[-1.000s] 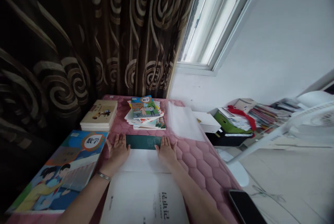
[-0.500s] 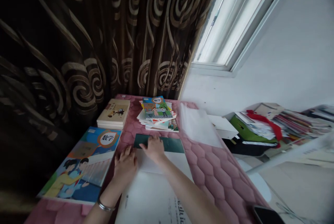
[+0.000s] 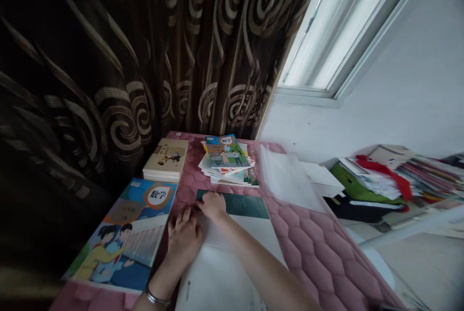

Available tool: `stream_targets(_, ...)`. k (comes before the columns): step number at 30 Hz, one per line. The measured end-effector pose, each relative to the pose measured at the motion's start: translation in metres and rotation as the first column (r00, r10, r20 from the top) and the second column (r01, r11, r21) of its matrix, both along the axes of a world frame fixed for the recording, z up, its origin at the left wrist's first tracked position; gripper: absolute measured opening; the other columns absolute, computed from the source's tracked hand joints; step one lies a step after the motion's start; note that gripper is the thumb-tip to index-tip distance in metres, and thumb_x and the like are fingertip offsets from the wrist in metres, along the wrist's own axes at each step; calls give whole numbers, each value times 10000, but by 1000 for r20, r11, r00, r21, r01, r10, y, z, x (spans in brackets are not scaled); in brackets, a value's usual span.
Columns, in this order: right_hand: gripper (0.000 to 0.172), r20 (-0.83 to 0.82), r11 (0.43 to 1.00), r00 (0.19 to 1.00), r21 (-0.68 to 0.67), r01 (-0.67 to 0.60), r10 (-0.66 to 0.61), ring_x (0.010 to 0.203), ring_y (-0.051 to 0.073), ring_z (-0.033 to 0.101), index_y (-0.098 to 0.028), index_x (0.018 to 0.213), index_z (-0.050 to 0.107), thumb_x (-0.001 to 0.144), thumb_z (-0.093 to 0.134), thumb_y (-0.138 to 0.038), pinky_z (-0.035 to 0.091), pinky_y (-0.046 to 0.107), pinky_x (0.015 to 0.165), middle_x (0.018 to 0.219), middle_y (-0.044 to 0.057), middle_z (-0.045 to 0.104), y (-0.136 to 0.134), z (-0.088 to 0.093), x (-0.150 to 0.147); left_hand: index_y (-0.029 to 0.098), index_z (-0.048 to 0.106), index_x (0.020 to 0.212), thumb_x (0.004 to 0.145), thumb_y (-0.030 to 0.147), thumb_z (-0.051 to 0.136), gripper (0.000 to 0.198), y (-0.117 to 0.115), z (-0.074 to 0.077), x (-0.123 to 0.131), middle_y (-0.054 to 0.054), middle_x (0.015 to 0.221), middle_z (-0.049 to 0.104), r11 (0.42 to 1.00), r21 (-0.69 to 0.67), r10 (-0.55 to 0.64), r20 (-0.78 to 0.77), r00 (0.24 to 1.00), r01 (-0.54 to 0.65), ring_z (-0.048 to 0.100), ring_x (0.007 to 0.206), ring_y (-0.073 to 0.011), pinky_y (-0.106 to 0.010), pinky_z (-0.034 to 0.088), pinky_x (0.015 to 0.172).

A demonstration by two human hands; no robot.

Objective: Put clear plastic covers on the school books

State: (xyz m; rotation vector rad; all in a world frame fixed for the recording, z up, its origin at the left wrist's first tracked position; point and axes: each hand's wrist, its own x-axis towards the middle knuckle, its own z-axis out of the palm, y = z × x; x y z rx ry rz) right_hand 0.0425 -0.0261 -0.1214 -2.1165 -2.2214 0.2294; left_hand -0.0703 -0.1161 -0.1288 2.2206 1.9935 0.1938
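Note:
A white book cover with a dark green band [image 3: 250,206] lies spread on the pink quilted table cover. My right hand [image 3: 213,204] is at the left end of that band, its fingers curled over the edge as if pinching it; the fingertips are partly hidden. Along the cover's left edge rests my left hand [image 3: 184,236], palm down with fingers stretched out, a metal bangle [image 3: 156,297] on its wrist. The lower part of the white cover [image 3: 213,272] passes under my right forearm.
Left of my hands lies a blue maths textbook [image 3: 123,238], with a stack of beige books [image 3: 166,159] behind it. Farther back is a pile of books [image 3: 230,156]. Clear plastic sheets [image 3: 290,180] and a white box [image 3: 322,178] sit at right. A patterned curtain [image 3: 145,60] hangs behind.
My right hand has slid left along the green band to its left edge, and its fingers have curled. The left hand stays beside the cover. The whole view has shifted slightly.

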Motion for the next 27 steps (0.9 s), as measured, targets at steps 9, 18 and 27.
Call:
stream_targets(9,513,10,997,997,6,72,-72,1000,277,671,-117,1055,706,904,496,-560,469,345,848,1028,182,718,34,6,-3,247,537,1334,883,224,360,485,0,6,1,-71,1480,446,1000,-17,3,1,1000,-3,446,1295,-259,-511,259,1098)
stream_targets(18,428,-10,1000,1000,-7,1,-1,987,249,674,-158,976,730,873,552,-533,433,342,903,986,155,732,-5,-3,-4,211,573,1286,859,216,363,475,1,1,1,-73,1484,441,1000,23,-3,-28,1000,4,414,1327,-243,-497,277,1092)
stream_targets(27,512,-27,993,993,-9,114,-114,1024,288,650,-94,1103,676,930,461,-526,447,379,875,1054,216,695,42,7,-1,250,549,1327,870,225,383,487,-3,5,1,-56,1473,459,1000,18,9,18,1000,-10,443,1305,-263,-512,286,1086)
